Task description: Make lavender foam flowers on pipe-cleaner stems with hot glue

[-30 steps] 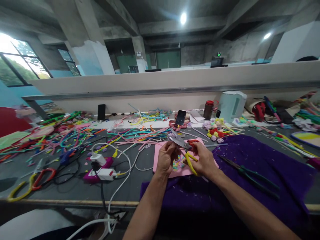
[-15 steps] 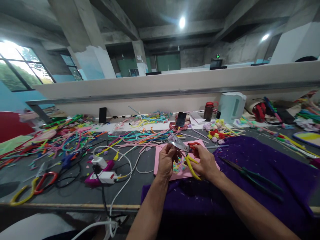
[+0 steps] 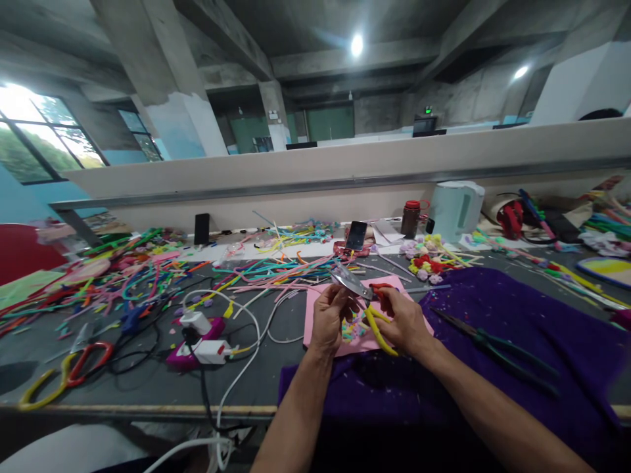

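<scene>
My right hand point(image 3: 405, 322) is closed on a pair of scissors point(image 3: 355, 285) with one red and one yellow handle. Their silver blades point up and to the left, over my left hand point(image 3: 329, 316). That hand is closed in a pinch right beside the blades; whatever sits between its fingertips is too small and hidden to name. Below both hands lies a pink tray or sheet point(image 3: 311, 328) scattered with small pastel clippings point(image 3: 352, 328). Dark green long-nosed pliers point(image 3: 493, 345) rest on the purple cloth point(image 3: 473, 295) to the right.
A second pair of scissors point(image 3: 69, 374) lies at the left, near a power strip point(image 3: 197, 351) with white cables. Coloured pipe cleaners point(image 3: 276, 269) cover the back and left. A phone point(image 3: 355, 235), a brown bottle point(image 3: 411, 220) and a kettle point(image 3: 456, 210) stand along the partition.
Hardly anything differs. The scissors in my right hand look slightly more closed, their yellow handle shifted a little, while my left hand holds its place.
</scene>
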The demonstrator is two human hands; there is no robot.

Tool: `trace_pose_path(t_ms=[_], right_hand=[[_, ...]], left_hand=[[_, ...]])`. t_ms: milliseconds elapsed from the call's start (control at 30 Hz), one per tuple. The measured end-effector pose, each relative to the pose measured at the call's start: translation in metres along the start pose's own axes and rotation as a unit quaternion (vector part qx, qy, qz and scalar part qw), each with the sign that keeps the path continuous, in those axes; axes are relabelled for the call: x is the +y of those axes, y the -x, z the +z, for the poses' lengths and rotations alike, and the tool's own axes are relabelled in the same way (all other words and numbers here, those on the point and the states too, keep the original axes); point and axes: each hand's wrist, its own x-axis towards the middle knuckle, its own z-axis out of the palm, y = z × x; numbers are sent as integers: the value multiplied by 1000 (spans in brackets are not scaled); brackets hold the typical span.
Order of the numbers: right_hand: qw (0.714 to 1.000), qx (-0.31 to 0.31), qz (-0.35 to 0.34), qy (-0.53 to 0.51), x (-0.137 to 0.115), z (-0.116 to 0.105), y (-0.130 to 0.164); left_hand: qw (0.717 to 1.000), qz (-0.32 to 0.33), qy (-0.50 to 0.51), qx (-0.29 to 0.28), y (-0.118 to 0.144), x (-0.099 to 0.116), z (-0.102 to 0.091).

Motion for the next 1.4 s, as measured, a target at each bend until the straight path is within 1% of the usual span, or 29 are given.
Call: trace_pose_path(t_ms=[333, 500, 700, 1033, 1200, 1400], right_hand=[[1000, -14, 4, 5, -1, -1, 0], [1000, -11, 3, 7, 0, -1, 0], [1000, -10, -14, -2, 0, -2, 1], [1000, -10, -28, -2, -1, -3, 1], [999, -9, -33, -22, 0, -4, 1], [999, -13, -37, -29, 2, -3, 2]], left_hand=[[1000, -2, 10, 8, 1, 0, 0], [1000, 2, 8, -7, 1, 0, 0], [1000, 1, 12, -13, 1, 1, 0], [1000, -3, 12, -2, 2, 2, 1], [1000, -10, 7, 15, 2, 4, 2], [1000, -1, -2, 7, 1, 3, 2]])
